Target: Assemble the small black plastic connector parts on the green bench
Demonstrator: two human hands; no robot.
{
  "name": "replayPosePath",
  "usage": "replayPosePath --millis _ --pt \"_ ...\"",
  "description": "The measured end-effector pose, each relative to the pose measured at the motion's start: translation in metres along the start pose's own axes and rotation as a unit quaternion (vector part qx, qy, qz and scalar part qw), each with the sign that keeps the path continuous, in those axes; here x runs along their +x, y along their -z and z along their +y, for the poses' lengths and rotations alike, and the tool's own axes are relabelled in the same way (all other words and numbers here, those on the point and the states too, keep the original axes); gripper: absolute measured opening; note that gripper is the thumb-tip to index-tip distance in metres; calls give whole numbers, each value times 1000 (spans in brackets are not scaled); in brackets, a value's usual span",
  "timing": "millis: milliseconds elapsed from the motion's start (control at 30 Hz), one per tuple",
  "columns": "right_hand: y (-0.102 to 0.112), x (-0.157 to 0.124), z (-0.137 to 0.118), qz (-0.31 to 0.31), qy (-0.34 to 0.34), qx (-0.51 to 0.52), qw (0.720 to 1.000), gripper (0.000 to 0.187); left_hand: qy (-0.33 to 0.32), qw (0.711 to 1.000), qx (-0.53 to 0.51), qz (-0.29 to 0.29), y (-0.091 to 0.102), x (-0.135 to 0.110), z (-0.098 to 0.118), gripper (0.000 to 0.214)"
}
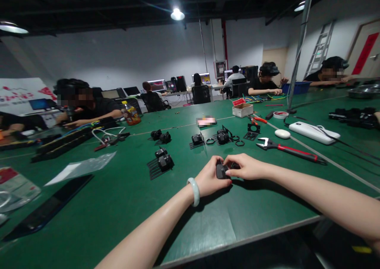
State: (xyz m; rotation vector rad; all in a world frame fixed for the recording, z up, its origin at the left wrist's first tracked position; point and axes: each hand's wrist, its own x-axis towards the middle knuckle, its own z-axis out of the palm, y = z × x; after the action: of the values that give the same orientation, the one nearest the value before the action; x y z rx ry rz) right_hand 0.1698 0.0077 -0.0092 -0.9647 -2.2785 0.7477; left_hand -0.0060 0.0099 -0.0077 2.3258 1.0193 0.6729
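Just above the green tabletop, my left hand [209, 178], with a pale bangle on the wrist, is closed around a small black plastic fitting [221, 171]. The thumb and fingers of my right hand [245, 167] pinch the same piece from the right, hiding much of it. Beyond my hands lie similar black fittings on slotted plates [223, 137], along with loose black ring nuts [210, 141]. To the left, another pair of fittings [165, 162] rests on a slotted plate. A square black plate with a round hole [252, 131] is at the right.
On the right lie a red-handled adjustable wrench [292, 150], a white oval object [282, 133] and a white power bank [314, 133]. A small box [242, 109] stands farther back. Left are a dark phone-like slab [49, 207] and a plastic bag [81, 168]. Co-workers sit around the table.
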Motion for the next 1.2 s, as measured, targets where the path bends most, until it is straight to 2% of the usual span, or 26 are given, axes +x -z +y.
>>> replayPosePath --millis 233,400,533,900,1100,1200 --pt "-2 1 13 40 -30 85 995 22 -3 1000 3 16 3 -2 -2 48" --pt "-8 2 20 13 -81 254 964 32 0 1000 -4 12 4 -3 -1 48" --pt "-11 1 19 5 -93 313 945 35 -13 1000 -3 16 4 -3 -2 47" --pt "-19 3 25 35 -46 205 977 39 -47 998 46 12 7 -5 -1 50" --pt "-18 3 10 45 -23 219 974 41 -70 993 96 -4 12 -6 1 50" --pt "-16 0 2 65 2 183 981 39 -74 991 111 -8 13 -5 1 50"
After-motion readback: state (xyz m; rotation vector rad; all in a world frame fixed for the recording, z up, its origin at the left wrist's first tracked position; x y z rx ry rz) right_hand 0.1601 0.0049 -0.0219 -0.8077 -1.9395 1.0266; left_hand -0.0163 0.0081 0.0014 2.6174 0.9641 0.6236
